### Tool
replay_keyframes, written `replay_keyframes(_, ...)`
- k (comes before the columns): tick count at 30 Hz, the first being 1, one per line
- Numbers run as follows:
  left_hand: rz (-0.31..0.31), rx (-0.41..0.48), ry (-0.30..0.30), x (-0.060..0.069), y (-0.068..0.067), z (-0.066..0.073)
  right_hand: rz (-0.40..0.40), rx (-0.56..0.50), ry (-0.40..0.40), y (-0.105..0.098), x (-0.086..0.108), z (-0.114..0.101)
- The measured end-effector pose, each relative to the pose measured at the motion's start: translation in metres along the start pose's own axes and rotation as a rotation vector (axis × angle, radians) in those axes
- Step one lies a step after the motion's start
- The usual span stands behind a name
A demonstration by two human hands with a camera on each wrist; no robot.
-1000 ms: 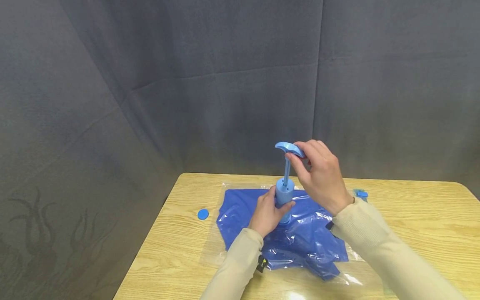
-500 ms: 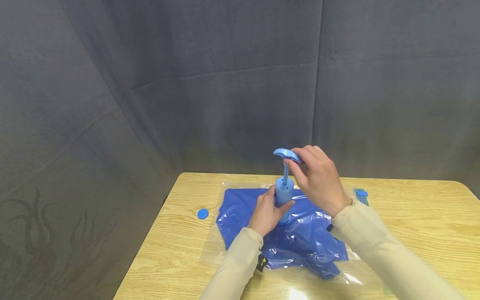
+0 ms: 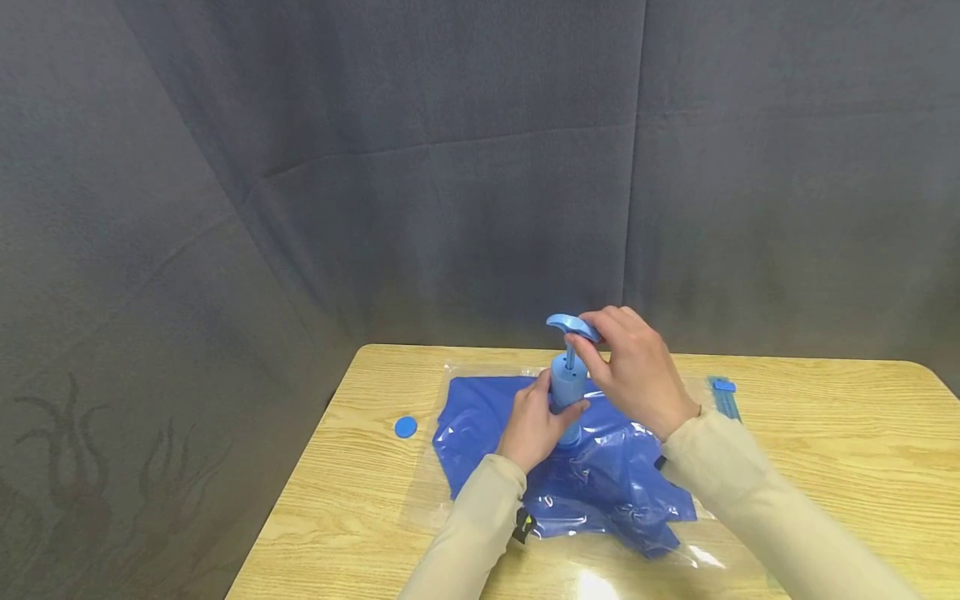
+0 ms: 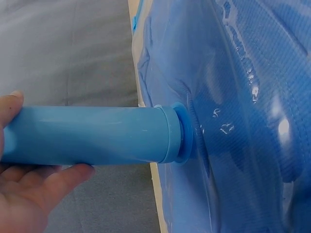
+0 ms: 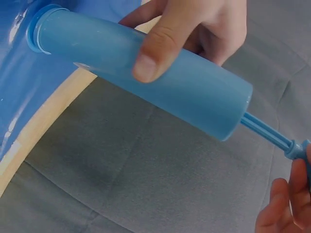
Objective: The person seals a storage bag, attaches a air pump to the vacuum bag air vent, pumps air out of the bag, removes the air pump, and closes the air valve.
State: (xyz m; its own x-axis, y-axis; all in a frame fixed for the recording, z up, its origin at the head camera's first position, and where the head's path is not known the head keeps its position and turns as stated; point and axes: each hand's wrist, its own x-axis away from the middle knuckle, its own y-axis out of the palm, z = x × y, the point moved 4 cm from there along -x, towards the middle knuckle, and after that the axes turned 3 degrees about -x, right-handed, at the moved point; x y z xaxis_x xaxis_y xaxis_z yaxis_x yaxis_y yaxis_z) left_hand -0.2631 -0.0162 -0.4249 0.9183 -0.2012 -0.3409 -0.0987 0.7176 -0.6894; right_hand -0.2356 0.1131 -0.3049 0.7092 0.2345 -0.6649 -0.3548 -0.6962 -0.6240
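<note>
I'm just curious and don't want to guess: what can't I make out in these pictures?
Head view: part of the blue pump barrel, behind the left hand.
Head view: part of the clear bag, under the right sleeve.
Left wrist view: the barrel's upper end, cut off by the left edge.
Right wrist view: most of the handle, cut off by the right edge.
Every view: the barrel's inside, behind its wall.

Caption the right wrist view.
Left hand grips a blue pump barrel, rod showing; right hand holds its handle.
</note>
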Motion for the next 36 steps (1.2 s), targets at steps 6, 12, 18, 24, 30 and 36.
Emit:
replay_keyframes(6,-0.007,0.004,0.001,0.000,0.001,0.000,-0.037,0.008,0.010,0.004,0.003,0.004)
replay_keyframes(12,-0.029,0.018,-0.017,0.001,0.001,-0.001,-0.073,0.008,0.030,0.008,0.006,0.007)
replay_keyframes(18,-0.024,0.009,-0.006,0.002,0.003,-0.002,-0.120,0.001,0.068,0.013,0.010,0.010)
replay_keyframes(24,0.005,-0.024,0.026,0.001,0.003,-0.003,-0.144,0.006,0.083,0.017,0.013,0.012)
replay_keyframes(30,0.003,-0.034,0.027,0.002,0.003,-0.003,-0.163,0.013,0.083,0.022,0.016,0.016)
replay_keyframes(36,-0.005,-0.031,0.025,0.002,0.003,-0.002,-0.158,0.021,0.077,0.023,0.017,0.017)
